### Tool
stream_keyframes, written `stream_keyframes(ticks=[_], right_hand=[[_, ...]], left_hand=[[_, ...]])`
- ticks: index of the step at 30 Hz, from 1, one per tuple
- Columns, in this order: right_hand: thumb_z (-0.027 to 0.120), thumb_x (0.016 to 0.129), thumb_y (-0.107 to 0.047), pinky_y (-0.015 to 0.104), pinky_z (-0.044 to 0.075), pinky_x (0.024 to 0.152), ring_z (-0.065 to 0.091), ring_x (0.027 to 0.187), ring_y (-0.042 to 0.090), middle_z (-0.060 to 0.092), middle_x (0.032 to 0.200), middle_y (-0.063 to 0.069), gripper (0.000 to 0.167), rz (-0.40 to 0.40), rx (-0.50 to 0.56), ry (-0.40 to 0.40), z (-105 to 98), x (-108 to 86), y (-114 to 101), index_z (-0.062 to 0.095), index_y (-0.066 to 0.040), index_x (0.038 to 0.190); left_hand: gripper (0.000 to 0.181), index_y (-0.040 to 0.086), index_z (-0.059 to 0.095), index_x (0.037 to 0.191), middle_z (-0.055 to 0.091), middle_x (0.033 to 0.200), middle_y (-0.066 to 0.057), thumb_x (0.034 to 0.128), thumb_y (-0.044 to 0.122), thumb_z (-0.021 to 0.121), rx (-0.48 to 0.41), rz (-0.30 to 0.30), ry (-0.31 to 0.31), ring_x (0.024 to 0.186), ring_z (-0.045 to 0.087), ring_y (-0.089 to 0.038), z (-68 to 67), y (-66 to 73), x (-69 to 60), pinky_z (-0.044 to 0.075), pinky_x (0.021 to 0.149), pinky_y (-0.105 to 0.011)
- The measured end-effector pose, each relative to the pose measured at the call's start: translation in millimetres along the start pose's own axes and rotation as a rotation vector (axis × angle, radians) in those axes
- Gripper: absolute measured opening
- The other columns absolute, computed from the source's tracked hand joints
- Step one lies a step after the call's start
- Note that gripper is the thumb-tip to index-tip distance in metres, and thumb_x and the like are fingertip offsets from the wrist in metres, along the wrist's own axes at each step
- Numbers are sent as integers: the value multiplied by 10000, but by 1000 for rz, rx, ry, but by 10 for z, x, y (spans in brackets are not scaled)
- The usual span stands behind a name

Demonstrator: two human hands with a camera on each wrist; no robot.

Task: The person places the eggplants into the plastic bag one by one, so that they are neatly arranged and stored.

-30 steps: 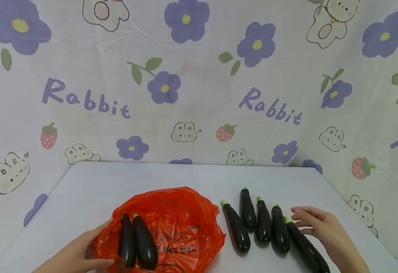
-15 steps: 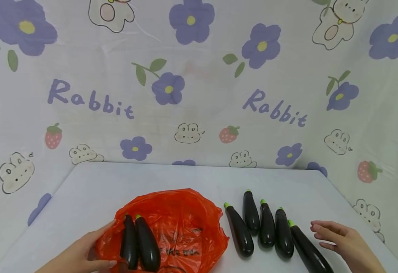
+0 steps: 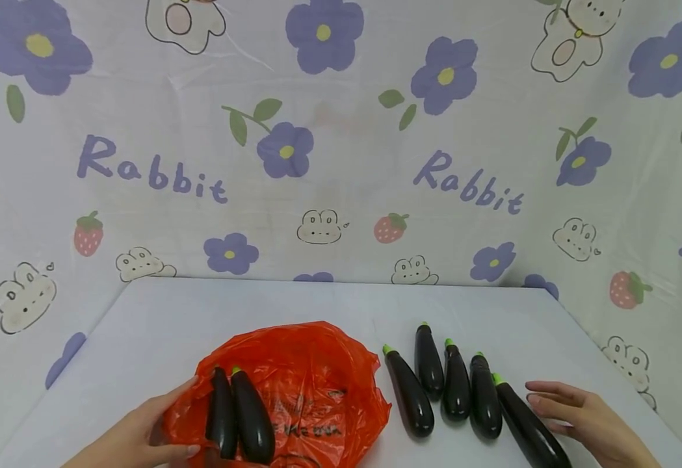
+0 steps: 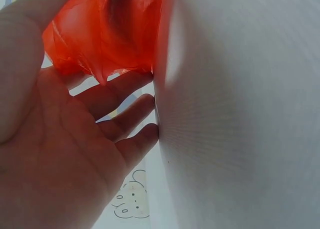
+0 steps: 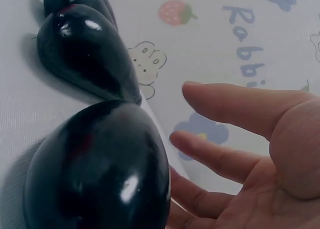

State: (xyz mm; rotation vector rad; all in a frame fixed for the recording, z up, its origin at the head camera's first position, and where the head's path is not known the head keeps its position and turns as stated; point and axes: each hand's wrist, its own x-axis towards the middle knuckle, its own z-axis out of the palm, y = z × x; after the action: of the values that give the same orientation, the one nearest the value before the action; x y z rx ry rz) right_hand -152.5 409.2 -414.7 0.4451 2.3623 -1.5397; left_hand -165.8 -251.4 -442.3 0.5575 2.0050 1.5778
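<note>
A red plastic bag [image 3: 317, 364] lies with its mouth open on the white table, two dark eggplants [image 3: 251, 416] side by side in its left part. My left hand [image 3: 132, 426] rests against the bag's left side, thumb in front and fingers behind; in the left wrist view its fingers [image 4: 127, 91] are loosely extended beside the plastic. To the right of the bag lie several more eggplants [image 3: 407, 393] with green stem ends. My right hand [image 3: 589, 419] is beside the rightmost eggplant [image 3: 530, 426], thumb and fingers spread. From the right wrist view, I cannot tell whether they touch it.
The white tabletop [image 3: 247, 302] stretches behind the bag and eggplants to a straight back edge. A patterned cloth [image 3: 341, 175] with flowers, rabbits and strawberries hangs behind and at the sides.
My right hand has drawn back to the right and down from the rightmost eggplant's stem end, then shifted slightly left. My left hand, the bag and the eggplants have stayed in place.
</note>
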Motion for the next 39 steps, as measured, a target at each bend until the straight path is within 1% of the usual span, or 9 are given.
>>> stream_keyframes(ticks=[4,10,15,20,24,30,32,36,39], right_hand=[[673,935,-400,498,495,886,595,1058,262,567,1303,202,736,44,-25,-5,7,33,1,408,74,1431],[689,917,-424,513,504,859,575,1054,291,551,1305,245,744,63,-79,-9,30,48,36,427,48,1430],[693,912,-427,544,493,877,555,1114,350,522,1328,285,738,50,-105,-21,39,56,59,443,34,1430],[709,906,-396,512,499,866,554,1142,350,539,1325,274,708,40,-91,-22,53,63,55,460,-2,1440],[718,897,-396,503,498,858,547,1143,351,532,1332,273,720,36,-91,-22,64,81,43,453,-26,1454],[741,881,-369,494,499,853,554,1118,327,556,1304,260,710,40,-95,-27,82,105,41,469,-38,1447],[749,873,-369,497,501,855,559,1111,325,558,1300,263,715,41,-99,-23,91,106,36,475,-41,1446],[761,857,-379,522,499,875,568,1114,342,560,1294,272,719,44,-112,-20,105,102,25,493,-50,1438],[759,862,-369,535,495,889,568,1126,352,560,1295,274,690,39,-111,-25,107,97,23,513,-56,1426]], left_hand=[[772,179,239,1573,517,1394,-138,941,155,682,10,-2,10,1146,599,-296,0,2,5,534,877,-338],[772,152,228,1574,507,1393,-167,945,146,675,-17,-11,9,1143,597,-314,6,-12,-3,541,865,-354],[776,135,238,1570,516,1380,-166,938,157,686,19,-3,24,1126,611,-288,4,-21,-1,544,859,-349],[764,151,247,1569,540,1356,-150,941,155,682,33,12,15,1107,621,-277,-7,-7,2,544,861,-350],[758,150,254,1566,558,1336,-136,941,155,682,67,36,20,1087,634,-253,-18,9,7,543,860,-337],[765,154,242,1571,536,1366,-149,942,142,677,9,11,15,1122,612,-296,-6,-5,-21,543,863,-354],[766,156,244,1571,534,1368,-144,941,148,680,9,7,18,1124,610,-292,-6,-13,-26,542,864,-351],[766,154,245,1570,544,1356,-139,941,156,682,50,29,20,1107,623,-263,-20,-19,-18,542,863,-342],[765,143,246,1568,549,1343,-139,940,160,684,74,36,26,1086,634,-235,-24,-18,-22,546,853,-340]])
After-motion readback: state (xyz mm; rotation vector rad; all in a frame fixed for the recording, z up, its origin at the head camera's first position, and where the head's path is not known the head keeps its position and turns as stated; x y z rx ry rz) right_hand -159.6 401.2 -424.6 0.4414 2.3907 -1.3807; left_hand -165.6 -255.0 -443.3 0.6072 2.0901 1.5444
